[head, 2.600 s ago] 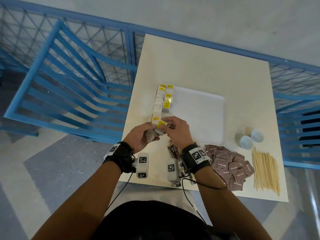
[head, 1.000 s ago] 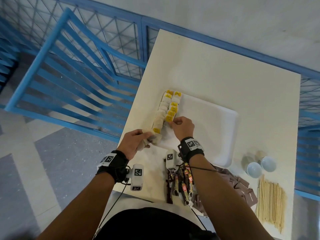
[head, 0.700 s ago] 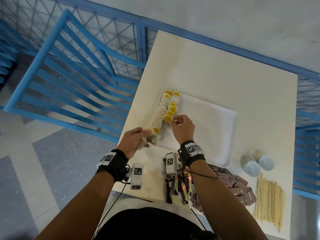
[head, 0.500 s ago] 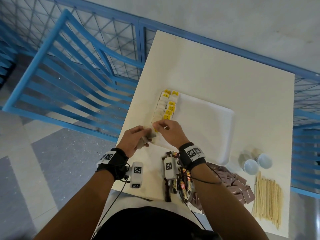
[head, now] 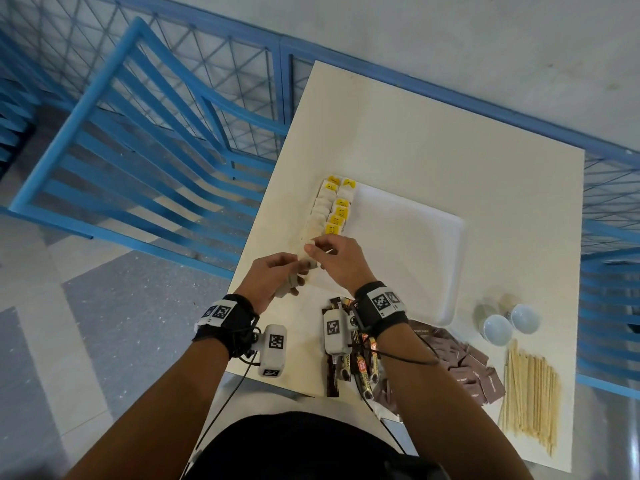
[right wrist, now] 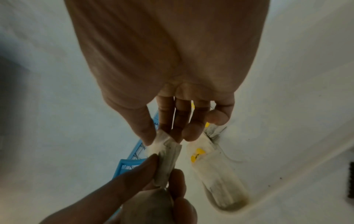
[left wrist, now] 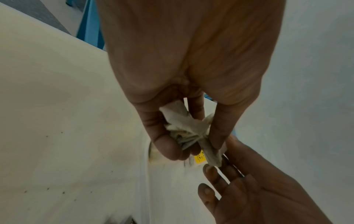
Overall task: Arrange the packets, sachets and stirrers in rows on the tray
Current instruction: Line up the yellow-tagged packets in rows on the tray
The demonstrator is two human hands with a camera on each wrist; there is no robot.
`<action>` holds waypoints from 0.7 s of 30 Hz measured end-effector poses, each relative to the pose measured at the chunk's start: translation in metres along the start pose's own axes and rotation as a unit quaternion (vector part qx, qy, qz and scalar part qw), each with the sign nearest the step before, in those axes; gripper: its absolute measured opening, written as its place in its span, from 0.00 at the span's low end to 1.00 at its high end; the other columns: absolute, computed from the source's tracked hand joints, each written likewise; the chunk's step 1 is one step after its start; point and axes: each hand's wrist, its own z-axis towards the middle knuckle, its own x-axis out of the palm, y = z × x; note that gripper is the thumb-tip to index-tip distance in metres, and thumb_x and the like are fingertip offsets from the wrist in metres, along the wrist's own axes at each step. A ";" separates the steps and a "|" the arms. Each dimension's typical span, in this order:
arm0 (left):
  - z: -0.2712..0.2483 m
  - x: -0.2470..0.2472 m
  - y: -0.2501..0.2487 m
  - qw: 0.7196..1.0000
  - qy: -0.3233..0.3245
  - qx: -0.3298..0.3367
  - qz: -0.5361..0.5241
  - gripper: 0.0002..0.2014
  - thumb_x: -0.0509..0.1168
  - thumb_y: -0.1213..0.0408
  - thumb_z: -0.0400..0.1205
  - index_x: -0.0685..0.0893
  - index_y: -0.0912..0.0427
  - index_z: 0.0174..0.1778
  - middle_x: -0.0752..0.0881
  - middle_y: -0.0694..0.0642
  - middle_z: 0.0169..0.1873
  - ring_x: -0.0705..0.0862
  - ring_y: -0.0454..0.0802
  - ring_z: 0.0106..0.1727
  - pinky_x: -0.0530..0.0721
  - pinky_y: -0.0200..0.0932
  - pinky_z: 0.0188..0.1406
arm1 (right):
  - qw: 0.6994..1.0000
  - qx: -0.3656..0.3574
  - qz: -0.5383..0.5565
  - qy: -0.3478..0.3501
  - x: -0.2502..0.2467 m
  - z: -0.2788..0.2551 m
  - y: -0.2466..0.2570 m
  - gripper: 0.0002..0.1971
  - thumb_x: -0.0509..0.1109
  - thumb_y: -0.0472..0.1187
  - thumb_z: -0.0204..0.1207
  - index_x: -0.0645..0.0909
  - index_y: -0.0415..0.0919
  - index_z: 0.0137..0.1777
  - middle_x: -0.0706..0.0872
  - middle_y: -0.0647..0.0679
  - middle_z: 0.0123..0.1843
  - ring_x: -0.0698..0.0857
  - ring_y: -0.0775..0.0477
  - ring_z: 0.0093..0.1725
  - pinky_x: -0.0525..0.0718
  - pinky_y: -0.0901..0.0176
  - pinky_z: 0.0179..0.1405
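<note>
A white tray (head: pixel 408 244) lies on the cream table (head: pixel 433 140). Two rows of white tea bags with yellow tags (head: pixel 332 209) line the tray's left edge. At the tray's near left corner my left hand (head: pixel 284 275) grips a crumpled bunch of tea bags (left wrist: pixel 184 128). My right hand (head: pixel 318 251) meets it there, and its thumb and forefinger pinch the end of one tea bag (right wrist: pixel 164 145) that sticks out of the bunch. Just right of the pinch, a laid tea bag (right wrist: pixel 210 166) rests flat on the tray.
Dark stick packets (head: pixel 349 358) lie under my right wrist. Brown sachets (head: pixel 464 368) and wooden stirrers (head: pixel 530 393) sit at the table's near right, with two small white cups (head: pixel 509 323) behind them. A blue chair (head: pixel 138 133) stands to the left.
My right hand set a tea bag down in the second row, then drew back to the left hand's bunch and took hold of another. The left hand stayed at the tray's corner.
</note>
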 end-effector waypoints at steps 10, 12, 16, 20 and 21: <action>-0.001 0.000 0.007 0.999 -0.015 0.016 0.032 0.14 0.75 0.68 0.82 0.87 0.74 0.59 0.89 0.68 0.44 0.84 0.58 0.39 0.86 0.46 0.32 | 0.999 0.001 -0.044 0.026 -0.001 -0.016 -0.010 0.05 0.77 0.49 0.78 0.89 0.50 0.50 0.91 0.59 0.44 0.87 0.61 0.43 0.87 0.57 0.50; -0.002 -0.002 0.009 0.999 -0.013 0.013 0.037 0.13 0.75 0.67 0.82 0.89 0.72 0.58 0.90 0.66 0.44 0.85 0.58 0.39 0.86 0.46 0.32 | 0.999 0.004 -0.043 0.031 -0.003 -0.019 -0.012 0.03 0.79 0.48 0.76 0.87 0.55 0.46 0.91 0.59 0.42 0.87 0.59 0.42 0.88 0.54 0.51; -0.005 -0.006 0.014 1.000 -0.007 -0.004 0.027 0.12 0.75 0.68 0.82 0.89 0.70 0.59 0.90 0.61 0.43 0.85 0.59 0.43 0.87 0.48 0.35 | 0.997 0.041 -0.038 -0.053 -0.007 -0.009 -0.026 0.08 0.79 0.51 0.75 0.88 0.48 0.46 0.91 0.54 0.42 0.89 0.50 0.42 0.88 0.50 0.52; -0.007 -0.013 0.017 1.000 0.003 -0.018 0.020 0.13 0.75 0.73 0.81 0.88 0.70 0.61 0.87 0.65 0.48 0.87 0.59 0.45 0.87 0.49 0.40 | 0.988 0.074 -0.073 -0.116 -0.007 0.007 -0.034 0.11 0.77 0.47 0.78 0.89 0.41 0.52 0.92 0.48 0.47 0.87 0.48 0.46 0.84 0.53 0.54; -0.008 -0.015 0.017 1.000 0.006 -0.020 0.023 0.12 0.74 0.74 0.81 0.88 0.69 0.61 0.87 0.66 0.48 0.87 0.59 0.45 0.88 0.48 0.41 | 0.987 0.079 -0.076 -0.120 -0.007 0.010 -0.034 0.11 0.77 0.47 0.79 0.89 0.40 0.53 0.91 0.48 0.47 0.85 0.49 0.45 0.82 0.56 0.52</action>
